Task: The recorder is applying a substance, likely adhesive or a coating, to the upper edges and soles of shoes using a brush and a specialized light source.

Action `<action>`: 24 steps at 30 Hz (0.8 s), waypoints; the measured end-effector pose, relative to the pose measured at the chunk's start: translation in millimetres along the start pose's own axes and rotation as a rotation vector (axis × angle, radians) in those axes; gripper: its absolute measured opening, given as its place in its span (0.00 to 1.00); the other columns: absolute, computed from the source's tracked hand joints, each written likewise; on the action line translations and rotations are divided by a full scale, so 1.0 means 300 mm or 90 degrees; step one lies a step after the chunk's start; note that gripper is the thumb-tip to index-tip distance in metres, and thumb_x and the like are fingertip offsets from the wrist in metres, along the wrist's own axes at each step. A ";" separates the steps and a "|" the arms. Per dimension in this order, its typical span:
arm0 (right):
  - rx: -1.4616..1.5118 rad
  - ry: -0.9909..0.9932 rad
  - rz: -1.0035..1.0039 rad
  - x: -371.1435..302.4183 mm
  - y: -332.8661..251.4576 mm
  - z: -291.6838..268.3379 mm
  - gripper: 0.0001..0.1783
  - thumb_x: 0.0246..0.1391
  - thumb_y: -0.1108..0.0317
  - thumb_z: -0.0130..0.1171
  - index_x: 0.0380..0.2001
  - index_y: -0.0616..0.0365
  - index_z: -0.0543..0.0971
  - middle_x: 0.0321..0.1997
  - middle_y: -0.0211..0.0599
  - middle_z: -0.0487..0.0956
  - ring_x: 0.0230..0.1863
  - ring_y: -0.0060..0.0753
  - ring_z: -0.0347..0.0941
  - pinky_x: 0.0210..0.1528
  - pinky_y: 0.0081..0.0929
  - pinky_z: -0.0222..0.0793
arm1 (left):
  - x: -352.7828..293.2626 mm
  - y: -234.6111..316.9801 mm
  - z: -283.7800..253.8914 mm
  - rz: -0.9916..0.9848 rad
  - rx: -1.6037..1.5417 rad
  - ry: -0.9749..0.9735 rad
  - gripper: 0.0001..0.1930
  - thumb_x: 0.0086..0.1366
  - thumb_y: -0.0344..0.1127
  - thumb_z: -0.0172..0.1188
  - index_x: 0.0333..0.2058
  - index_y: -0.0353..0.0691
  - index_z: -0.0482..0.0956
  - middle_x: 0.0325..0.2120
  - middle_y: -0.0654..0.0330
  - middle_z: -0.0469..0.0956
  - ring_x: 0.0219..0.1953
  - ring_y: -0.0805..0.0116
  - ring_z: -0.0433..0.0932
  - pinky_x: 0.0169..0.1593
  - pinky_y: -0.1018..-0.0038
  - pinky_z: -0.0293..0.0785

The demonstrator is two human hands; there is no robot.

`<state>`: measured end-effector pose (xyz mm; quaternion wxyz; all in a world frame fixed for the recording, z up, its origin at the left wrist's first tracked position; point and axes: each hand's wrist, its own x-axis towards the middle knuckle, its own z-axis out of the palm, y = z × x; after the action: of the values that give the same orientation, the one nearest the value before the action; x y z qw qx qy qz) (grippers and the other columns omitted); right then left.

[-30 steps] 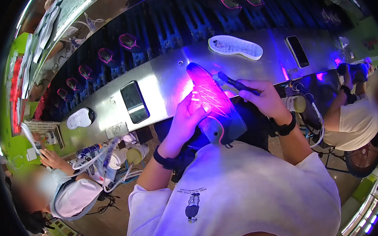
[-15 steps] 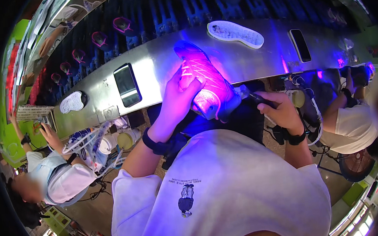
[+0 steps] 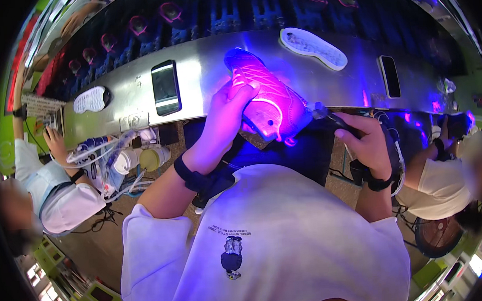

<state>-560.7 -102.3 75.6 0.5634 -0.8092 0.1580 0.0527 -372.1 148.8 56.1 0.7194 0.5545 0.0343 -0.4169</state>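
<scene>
Above steel bench [image 3: 203,70]: left hand [image 3: 225,121] grasping pink-lit shoe [image 3: 268,96]; right hand [image 3: 365,143] clenched round dark tool [image 3: 327,115].

Violet-blue light floods the middle of the scene, strongest over the shoe [image 3: 268,96], which glows hot pink under it. The same light washes the long metal counter [image 3: 208,69], leaving pale glare along its sheen and purple streaks toward the right. The far racks sit dim and shadowed. Daylight-like brightness shows only at the left and lower right edges. The fisheye bends the counter into an arc, and a black rim closes in all around. People's faces at both sides are blurred.
</scene>
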 end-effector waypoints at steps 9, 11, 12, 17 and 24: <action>-0.187 0.062 -0.154 0.092 -0.169 -0.022 0.22 0.48 0.77 0.70 0.49 0.59 0.84 0.31 0.39 0.82 0.30 0.28 0.77 0.37 0.23 0.70 | -0.032 0.014 -0.052 -0.164 -0.115 -0.015 0.26 0.70 0.53 0.55 0.56 0.37 0.72 0.39 0.57 0.83 0.33 0.67 0.86 0.29 0.74 0.85; -0.235 0.043 -0.169 0.121 -0.211 -0.021 0.22 0.47 0.77 0.70 0.49 0.58 0.84 0.27 0.38 0.79 0.28 0.29 0.74 0.33 0.23 0.67 | -0.039 0.024 -0.068 -0.203 -0.179 -0.013 0.27 0.69 0.53 0.56 0.57 0.40 0.71 0.35 0.57 0.84 0.25 0.66 0.85 0.23 0.77 0.83; -0.238 0.039 -0.166 0.133 -0.222 -0.018 0.22 0.47 0.77 0.70 0.49 0.58 0.84 0.27 0.38 0.79 0.28 0.29 0.74 0.33 0.23 0.67 | -0.043 0.030 -0.072 -0.205 -0.185 -0.013 0.27 0.69 0.53 0.56 0.57 0.40 0.71 0.35 0.57 0.84 0.25 0.66 0.85 0.23 0.77 0.83; -0.258 0.063 -0.253 0.191 -0.250 0.015 0.23 0.47 0.78 0.69 0.51 0.57 0.84 0.26 0.35 0.77 0.25 0.25 0.71 0.30 0.22 0.65 | -0.063 0.056 -0.086 -0.278 -0.295 -0.032 0.27 0.69 0.57 0.54 0.57 0.44 0.71 0.32 0.52 0.84 0.18 0.64 0.82 0.19 0.77 0.81; -0.229 0.042 -0.211 0.241 -0.270 0.038 0.22 0.50 0.79 0.67 0.51 0.59 0.84 0.32 0.36 0.82 0.31 0.21 0.75 0.35 0.19 0.70 | -0.069 0.047 -0.125 -0.387 -0.363 -0.047 0.31 0.68 0.61 0.52 0.52 0.36 0.76 0.36 0.50 0.83 0.25 0.68 0.81 0.20 0.81 0.76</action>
<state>-465.9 -80.3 124.9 0.4059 -0.9126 0.0295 -0.0395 -361.0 191.8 63.1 0.6887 0.2828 0.2848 -0.6038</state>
